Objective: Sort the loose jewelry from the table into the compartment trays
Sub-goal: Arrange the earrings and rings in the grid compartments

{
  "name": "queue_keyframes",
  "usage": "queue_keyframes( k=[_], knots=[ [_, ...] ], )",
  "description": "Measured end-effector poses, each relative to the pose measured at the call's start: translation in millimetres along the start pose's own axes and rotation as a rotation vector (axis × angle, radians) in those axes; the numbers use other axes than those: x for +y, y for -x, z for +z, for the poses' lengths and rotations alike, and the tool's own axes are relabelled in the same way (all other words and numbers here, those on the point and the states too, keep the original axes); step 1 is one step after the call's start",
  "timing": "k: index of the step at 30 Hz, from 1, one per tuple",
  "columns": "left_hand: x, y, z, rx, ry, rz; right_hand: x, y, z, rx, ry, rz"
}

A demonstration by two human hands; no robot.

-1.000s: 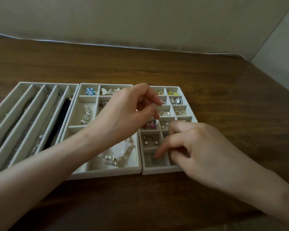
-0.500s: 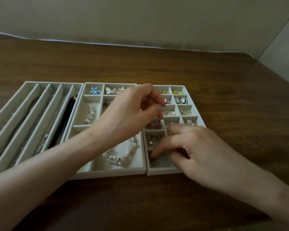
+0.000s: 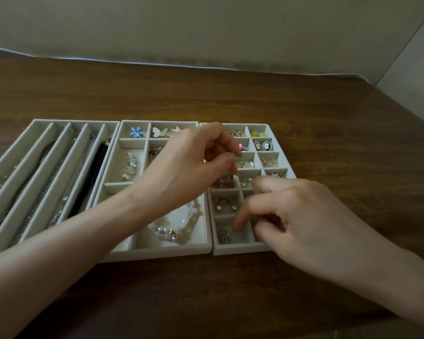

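Note:
Three pale felt trays lie side by side: a long-slot tray [image 3: 38,129], a middle tray [image 3: 157,250] and a small-compartment tray [image 3: 240,249]. My left hand [image 3: 186,172] hovers over the seam between the middle and right trays. Its thumb and forefinger are pinched together on a tiny pale piece that I can barely make out. My right hand [image 3: 304,216] rests over the near right part of the small-compartment tray, its loosely bent index fingertip dipping into the nearest left compartment, just beside a silver ring [image 3: 223,236]. It holds nothing that I can see.
Chains and a dark strap [image 3: 93,174] fill the long slots. A pearl bracelet [image 3: 176,226] lies in the middle tray's near compartment, and a blue flower piece [image 3: 135,132] at its far end. Earrings sit in several small compartments, among them cameo studs [image 3: 262,145]. The wooden table [image 3: 328,133] runs to a wall.
My right index finger has lifted off the silver ring and now sits just right of it. My left hand keeps its pinch in nearly the same place.

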State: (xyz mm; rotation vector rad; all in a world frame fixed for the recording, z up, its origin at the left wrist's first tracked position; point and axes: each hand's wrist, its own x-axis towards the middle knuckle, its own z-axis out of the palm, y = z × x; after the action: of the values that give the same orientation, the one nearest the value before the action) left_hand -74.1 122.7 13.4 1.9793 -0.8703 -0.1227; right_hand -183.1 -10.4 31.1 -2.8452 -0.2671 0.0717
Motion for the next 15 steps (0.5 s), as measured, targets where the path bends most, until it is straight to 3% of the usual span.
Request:
queue_keyframes(
  k=[15],
  knots=[
    [-0.2,0.0,0.3,-0.001,0.017,0.003,-0.3,-0.8,-2.1,-0.073,0.016,-0.036]
  ],
)
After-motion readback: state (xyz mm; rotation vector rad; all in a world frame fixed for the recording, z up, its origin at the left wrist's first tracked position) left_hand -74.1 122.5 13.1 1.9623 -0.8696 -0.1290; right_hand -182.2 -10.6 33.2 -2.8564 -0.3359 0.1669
